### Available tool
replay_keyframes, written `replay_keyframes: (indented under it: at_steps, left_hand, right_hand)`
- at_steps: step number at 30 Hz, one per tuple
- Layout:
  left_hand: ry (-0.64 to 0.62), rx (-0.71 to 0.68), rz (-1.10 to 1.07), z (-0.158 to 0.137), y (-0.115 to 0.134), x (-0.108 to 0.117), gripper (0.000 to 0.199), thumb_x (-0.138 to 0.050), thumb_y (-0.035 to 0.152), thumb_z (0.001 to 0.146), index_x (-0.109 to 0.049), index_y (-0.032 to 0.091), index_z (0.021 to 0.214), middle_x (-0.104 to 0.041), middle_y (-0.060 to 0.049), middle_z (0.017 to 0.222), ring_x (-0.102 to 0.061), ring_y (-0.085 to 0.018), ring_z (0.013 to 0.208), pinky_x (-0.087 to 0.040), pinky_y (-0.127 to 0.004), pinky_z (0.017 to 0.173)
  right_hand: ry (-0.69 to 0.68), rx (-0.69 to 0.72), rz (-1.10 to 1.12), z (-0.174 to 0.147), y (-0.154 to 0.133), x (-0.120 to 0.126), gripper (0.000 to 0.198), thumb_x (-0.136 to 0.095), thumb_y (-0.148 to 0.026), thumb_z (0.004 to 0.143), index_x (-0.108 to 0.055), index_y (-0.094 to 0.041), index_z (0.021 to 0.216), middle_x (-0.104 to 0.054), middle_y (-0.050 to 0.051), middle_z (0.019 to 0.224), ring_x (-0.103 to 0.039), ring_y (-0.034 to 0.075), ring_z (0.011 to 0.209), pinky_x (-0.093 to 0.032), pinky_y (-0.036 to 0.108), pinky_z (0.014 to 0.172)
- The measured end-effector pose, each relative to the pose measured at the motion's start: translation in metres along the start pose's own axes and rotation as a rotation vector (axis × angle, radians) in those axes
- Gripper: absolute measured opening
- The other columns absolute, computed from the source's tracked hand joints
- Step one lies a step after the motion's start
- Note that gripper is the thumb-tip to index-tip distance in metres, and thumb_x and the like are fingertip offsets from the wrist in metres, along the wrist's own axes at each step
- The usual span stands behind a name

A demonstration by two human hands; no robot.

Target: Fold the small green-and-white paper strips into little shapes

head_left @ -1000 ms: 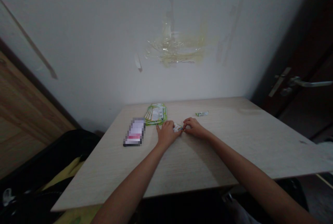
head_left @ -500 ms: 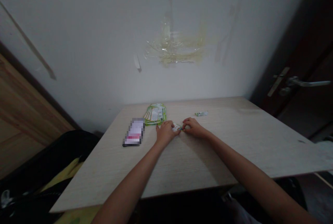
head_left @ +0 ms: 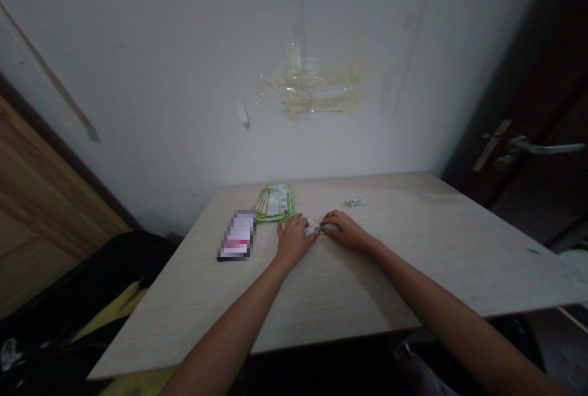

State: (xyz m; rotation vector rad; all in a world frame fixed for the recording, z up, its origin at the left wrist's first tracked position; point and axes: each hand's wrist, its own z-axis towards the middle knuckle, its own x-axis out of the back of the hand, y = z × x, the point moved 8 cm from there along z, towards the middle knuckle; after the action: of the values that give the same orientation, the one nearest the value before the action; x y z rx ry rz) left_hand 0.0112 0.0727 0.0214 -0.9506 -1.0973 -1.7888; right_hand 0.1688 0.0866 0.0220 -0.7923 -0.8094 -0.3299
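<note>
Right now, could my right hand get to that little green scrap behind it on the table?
Probably yes: bare table lies between the right hand and the green scrap.

Small packet [head_left: 313, 225] on table [head_left: 413, 261] between both hands; packet stack [head_left: 274, 203] behind, phone [head_left: 237, 235] left.

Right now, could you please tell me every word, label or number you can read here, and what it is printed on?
None can be read.
Green packets: white panel of print, too small and blurred.
Small sachet between the hands: print illegible.
Torn scrap: print illegible.
Phone: screen pixelated.
</note>
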Motion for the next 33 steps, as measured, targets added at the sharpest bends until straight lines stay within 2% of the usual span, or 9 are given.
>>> replay_keyframes:
  at_steps: [2,7,13,19,23,28,33]
  left_hand:
    - [-0.004,-0.005,0.009,0.001,-0.001,-0.001,0.030,-0.064,0.047,0.086,-0.064,0.024,0.107,-0.053,-0.009,0.142,-0.044,-0.028,0.133,-0.030,-0.053,0.109]
    - [-0.001,-0.024,0.012,0.000,-0.001,-0.002,0.033,-0.063,0.044,0.088,-0.067,0.029,0.117,-0.054,-0.009,0.140,-0.046,-0.029,0.132,-0.032,-0.052,0.110]
    - [0.009,-0.032,-0.009,0.001,-0.004,-0.004,0.033,-0.062,0.043,0.089,-0.068,0.029,0.118,-0.055,-0.010,0.138,-0.048,-0.029,0.130,-0.034,-0.053,0.109]
    - [0.067,-0.064,-0.061,0.003,-0.002,0.001,0.032,-0.063,0.038,0.088,-0.068,0.025,0.117,-0.059,-0.010,0.132,-0.051,-0.027,0.126,-0.037,-0.046,0.108]
    - [0.084,-0.065,-0.079,0.003,-0.001,0.006,0.027,-0.065,0.033,0.086,-0.070,0.024,0.111,-0.061,-0.009,0.126,-0.053,-0.025,0.122,-0.038,-0.042,0.106]
    - [0.065,-0.072,-0.110,0.003,-0.001,0.008,0.015,-0.065,0.033,0.085,-0.074,0.027,0.096,-0.062,-0.005,0.122,-0.053,-0.023,0.122,-0.036,-0.041,0.106]
    - [0.018,-0.110,-0.137,0.004,0.001,0.003,0.016,-0.066,0.034,0.085,-0.077,0.032,0.097,-0.063,-0.003,0.121,-0.052,-0.023,0.121,-0.034,-0.044,0.108]
  right_hand:
    - [-0.001,0.019,0.016,-0.001,0.000,0.000,0.023,-0.061,-0.024,0.088,-0.072,-0.021,0.108,-0.066,0.011,0.118,-0.060,0.022,0.112,-0.045,0.039,0.103]
    - [0.005,0.022,0.041,-0.003,0.000,0.000,0.024,-0.062,-0.023,0.088,-0.072,-0.024,0.110,-0.068,0.009,0.122,-0.060,0.022,0.116,-0.043,0.042,0.106]
    - [-0.021,0.061,0.023,-0.002,-0.007,0.001,0.028,-0.062,-0.020,0.087,-0.072,-0.024,0.112,-0.071,0.008,0.119,-0.062,0.022,0.115,-0.044,0.042,0.105]
    - [-0.030,0.068,-0.019,-0.002,-0.009,0.001,0.028,-0.060,-0.019,0.087,-0.072,-0.024,0.113,-0.070,0.009,0.119,-0.061,0.022,0.116,-0.044,0.042,0.105]
    - [-0.008,0.059,-0.042,-0.003,-0.014,0.002,0.027,-0.059,-0.015,0.086,-0.072,-0.021,0.109,-0.068,0.010,0.122,-0.058,0.023,0.119,-0.043,0.042,0.106]
    - [-0.004,-0.021,-0.098,-0.003,-0.014,0.005,0.027,-0.061,-0.015,0.084,-0.069,-0.016,0.109,-0.067,0.014,0.122,-0.059,0.024,0.117,-0.044,0.040,0.104]
    - [-0.026,0.018,-0.171,-0.001,-0.016,0.002,0.025,-0.063,-0.020,0.086,-0.070,-0.016,0.110,-0.069,0.013,0.116,-0.060,0.024,0.112,-0.045,0.039,0.102]
